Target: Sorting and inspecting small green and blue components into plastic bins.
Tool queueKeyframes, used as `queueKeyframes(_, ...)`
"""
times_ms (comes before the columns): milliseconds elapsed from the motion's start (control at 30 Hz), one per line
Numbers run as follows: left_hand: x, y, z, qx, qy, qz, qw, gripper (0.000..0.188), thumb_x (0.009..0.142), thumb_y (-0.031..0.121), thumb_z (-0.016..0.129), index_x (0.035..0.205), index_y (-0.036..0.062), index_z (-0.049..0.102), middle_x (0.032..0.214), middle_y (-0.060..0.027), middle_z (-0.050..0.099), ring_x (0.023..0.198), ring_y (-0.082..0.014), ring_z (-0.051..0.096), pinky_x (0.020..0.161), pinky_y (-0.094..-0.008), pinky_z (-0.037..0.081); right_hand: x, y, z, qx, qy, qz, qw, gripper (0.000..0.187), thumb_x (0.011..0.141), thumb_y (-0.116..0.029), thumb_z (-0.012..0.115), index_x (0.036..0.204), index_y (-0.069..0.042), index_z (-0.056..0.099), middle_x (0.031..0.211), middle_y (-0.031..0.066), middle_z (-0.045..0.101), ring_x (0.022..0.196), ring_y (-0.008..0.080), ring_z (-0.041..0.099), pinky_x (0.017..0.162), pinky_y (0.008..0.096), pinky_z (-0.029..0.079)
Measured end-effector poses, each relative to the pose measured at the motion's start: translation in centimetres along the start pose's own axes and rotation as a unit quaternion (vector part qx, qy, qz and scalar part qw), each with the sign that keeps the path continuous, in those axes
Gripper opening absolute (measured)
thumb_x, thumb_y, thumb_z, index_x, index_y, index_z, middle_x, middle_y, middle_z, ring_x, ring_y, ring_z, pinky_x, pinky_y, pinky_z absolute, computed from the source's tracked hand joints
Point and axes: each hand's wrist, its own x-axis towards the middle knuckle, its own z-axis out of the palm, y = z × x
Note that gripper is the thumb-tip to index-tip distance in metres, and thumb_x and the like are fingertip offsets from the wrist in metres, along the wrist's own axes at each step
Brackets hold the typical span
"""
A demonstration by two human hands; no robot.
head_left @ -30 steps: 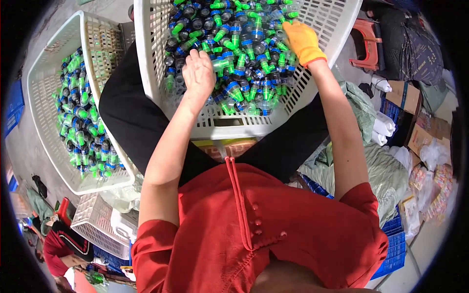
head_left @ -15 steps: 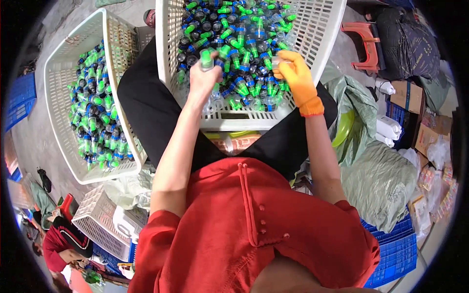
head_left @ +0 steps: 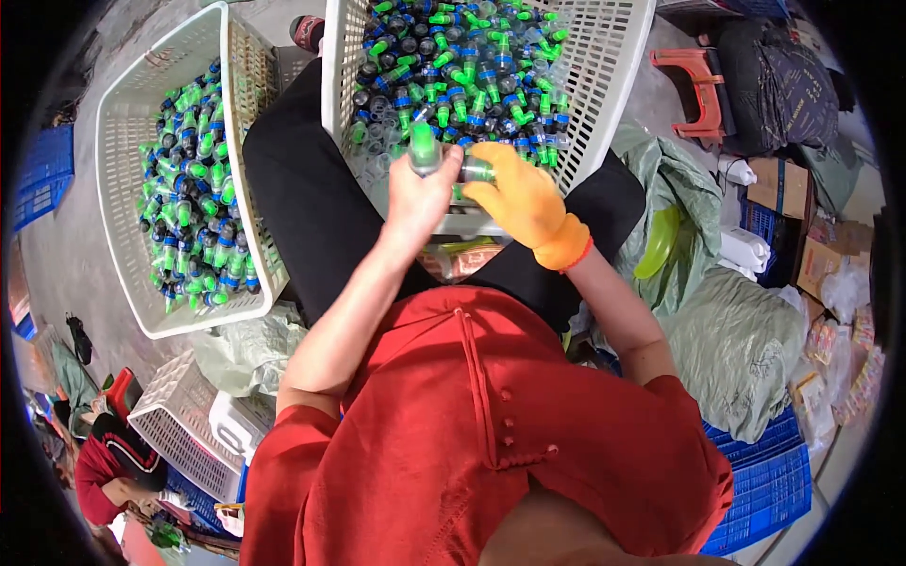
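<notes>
My bare left hand (head_left: pixel 417 200) is closed around a small bottle-shaped plastic piece (head_left: pixel 423 141) with a bright green part under a clear cover. My right hand (head_left: pixel 522 196), in an orange glove, pinches a similar dark and green plastic piece (head_left: pixel 477 171) whose end lies close to the left fingers. Both hands are over the near edge of a white slatted crate (head_left: pixel 342 75) between my knees. Many green, blue and black plastic pieces (head_left: pixel 462 71) fill it, with clear plastic caps (head_left: pixel 376 146) at its near left side.
To the left stands a second white crate (head_left: pixel 121 236) holding similar pieces. A red plastic stool (head_left: pixel 696 92), a black bag (head_left: pixel 779 90) and green sacking (head_left: pixel 679 189) are at the right. Another person (head_left: pixel 113 467) sits at the lower left beside a white basket (head_left: pixel 189 415).
Both hands have come nearer to me and closer together, from over the pile to the crate's near edge. A dark and green piece now shows in the gloved hand.
</notes>
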Motion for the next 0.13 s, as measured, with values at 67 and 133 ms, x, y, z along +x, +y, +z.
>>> queueKeyframes(67, -0.4, -0.6, 0.1, 0.043, 0.017, 0.134, 0.990, 0.024, 0.090, 0.016, 0.061, 0.109, 0.0024, 0.064, 0.078, -0.0078, 0.060, 0.056, -0.0137, 0.052, 0.053, -0.0220, 0.045, 0.0, 0.1, -0.4, 0.203, -0.070, 0.152, 0.965, 0.038, 0.090, -0.018, 0.062, 0.126, -0.010, 0.050, 0.106, 0.0101, 0.060, 0.078, 0.0254, 0.060, 0.069, 0.0292, 0.048)
queueKeyframes(133, -0.7, -1.9, 0.1, 0.129, 0.053, 0.390, 0.910, 0.028, 0.091, 0.021, 0.064, 0.113, 0.0037, 0.064, 0.077, -0.0081, 0.061, 0.053, -0.0157, 0.053, 0.051, -0.0226, 0.046, 0.0, 0.2, -1.2, 0.559, -0.185, 0.416, 0.693, 0.037, 0.094, -0.026, 0.060, 0.128, -0.013, 0.049, 0.108, 0.0129, 0.062, 0.083, 0.0297, 0.063, 0.071, 0.0339, 0.050)
